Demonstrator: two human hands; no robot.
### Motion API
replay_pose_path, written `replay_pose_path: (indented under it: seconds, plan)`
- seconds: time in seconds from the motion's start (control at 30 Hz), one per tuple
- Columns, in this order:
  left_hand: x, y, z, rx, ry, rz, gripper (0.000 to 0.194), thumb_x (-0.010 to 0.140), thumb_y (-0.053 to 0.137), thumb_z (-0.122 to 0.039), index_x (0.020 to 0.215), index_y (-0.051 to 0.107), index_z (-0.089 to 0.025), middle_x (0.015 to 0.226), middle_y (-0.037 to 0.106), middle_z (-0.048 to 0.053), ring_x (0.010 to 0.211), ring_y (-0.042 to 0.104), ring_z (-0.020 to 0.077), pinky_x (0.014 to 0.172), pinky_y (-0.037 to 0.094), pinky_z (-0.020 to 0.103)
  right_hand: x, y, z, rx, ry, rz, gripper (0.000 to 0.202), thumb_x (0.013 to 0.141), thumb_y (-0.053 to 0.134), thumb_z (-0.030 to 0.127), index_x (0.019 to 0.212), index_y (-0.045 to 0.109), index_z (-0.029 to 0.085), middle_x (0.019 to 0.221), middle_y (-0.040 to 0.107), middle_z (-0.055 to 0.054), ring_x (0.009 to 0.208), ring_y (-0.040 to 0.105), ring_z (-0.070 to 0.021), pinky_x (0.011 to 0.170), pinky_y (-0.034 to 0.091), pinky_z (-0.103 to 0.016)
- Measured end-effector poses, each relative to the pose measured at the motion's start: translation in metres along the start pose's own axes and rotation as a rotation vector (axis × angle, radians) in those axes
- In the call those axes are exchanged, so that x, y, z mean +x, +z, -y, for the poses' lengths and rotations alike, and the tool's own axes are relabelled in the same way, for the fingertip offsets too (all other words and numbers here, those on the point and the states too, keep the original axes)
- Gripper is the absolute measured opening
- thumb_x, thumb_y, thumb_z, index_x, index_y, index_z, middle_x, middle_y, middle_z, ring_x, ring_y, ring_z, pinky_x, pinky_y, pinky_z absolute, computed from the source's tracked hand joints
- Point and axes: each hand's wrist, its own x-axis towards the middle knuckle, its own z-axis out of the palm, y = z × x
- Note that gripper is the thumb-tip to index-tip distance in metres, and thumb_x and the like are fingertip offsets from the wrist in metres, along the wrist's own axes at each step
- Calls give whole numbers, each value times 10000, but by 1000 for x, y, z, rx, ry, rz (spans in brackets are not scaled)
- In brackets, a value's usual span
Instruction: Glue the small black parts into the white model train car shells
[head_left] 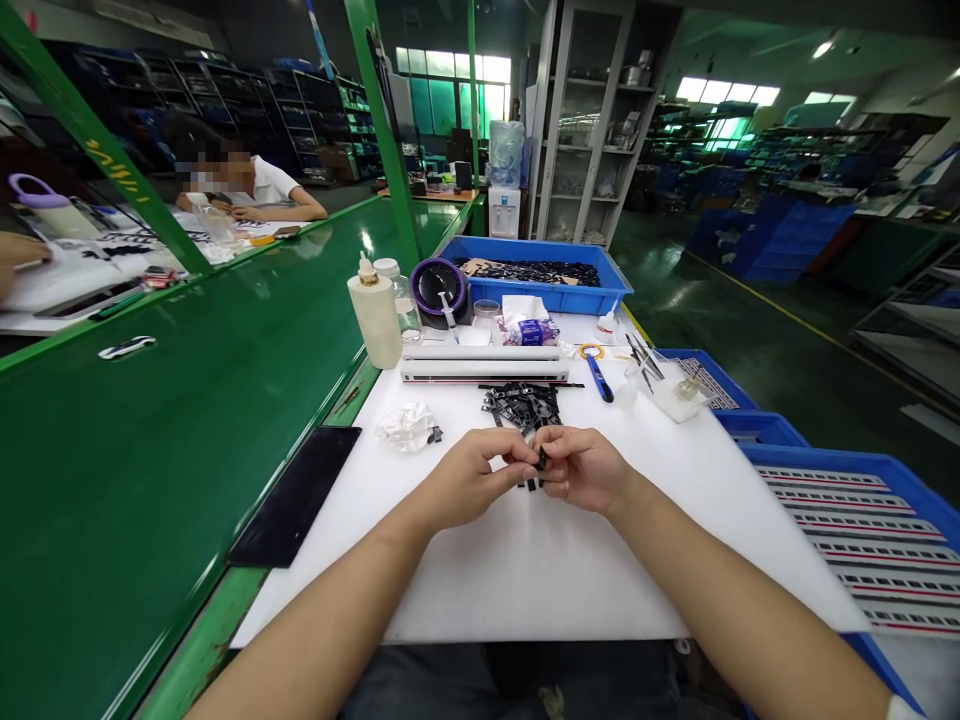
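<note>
L hand (472, 480) and R hand (585, 470) are shown in head view w/ fingertips together, a small black part (542, 459) pinched btwn them, held above white worktop (622, 580), just nearer the wearer than the black-strip pile (525, 405).

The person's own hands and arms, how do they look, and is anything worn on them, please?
The left hand and right hand are without gloves, and no ring, watch or bracelet shows. Both forearms are bare, without cables or markings that I can see. A whitish sleeve edge shows on the right arm only.
</note>
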Motion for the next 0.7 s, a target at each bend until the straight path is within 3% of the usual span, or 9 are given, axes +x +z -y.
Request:
replay_pose_path:
  seconds: [0.1,0.17,0.23,0.3,0.43,0.57,0.7]
  plan:
    - [5,-1,2,72,-114,-68,156,863,611,-325,820,678,-190,780,678,16,741,591,165,694,451,278,-6,9,-3,-139,-254,-120,130,657,710,263,689,606,192,540,445,45,480,358,-87,451,269,-216]
    - [8,-4,8,190,-250,-207,179,869,581,-349,843,685,-205,777,692,12,717,598,179,668,451,292,-12,15,-3,-483,-559,-271,79,740,662,273,730,618,208,601,487,26,544,427,-115,512,344,-247]
    - [11,-10,17,376,-336,-366,192,870,558,-352,893,704,-228,812,714,17,738,612,204,684,455,319,-19,17,1,-894,-742,-357,49,778,610,228,743,639,209,692,560,-4,619,489,-137,576,388,-272]
    - [10,-19,26,627,-350,-469,207,868,549,-346,901,727,-245,862,725,38,820,610,245,733,455,361,-23,14,7,-1161,-684,-352,102,773,575,181,709,648,211,700,598,-9,628,518,-143,570,393,-268]
    - [7,-27,36,1057,-325,-503,213,839,580,-322,807,769,-228,986,694,101,955,537,333,785,442,448,-24,-8,14,-1331,-322,-243,154,726,590,161,611,672,221,601,636,0,541,550,-146,473,374,-247]
    - [12,-5,32,1084,-191,-432,243,849,553,-230,974,760,-205,1058,654,108,976,517,308,835,446,445,-19,-21,14,-1389,-315,-289,133,688,642,136,641,725,229,663,701,-17,597,610,-172,503,394,-256]
    - [23,25,31,1002,-117,-244,249,902,542,-328,914,749,-190,999,640,112,948,519,292,832,434,439,-19,-15,18,-1356,-360,-395,99,753,641,236,713,732,231,692,707,-7,619,616,-168,536,407,-262]
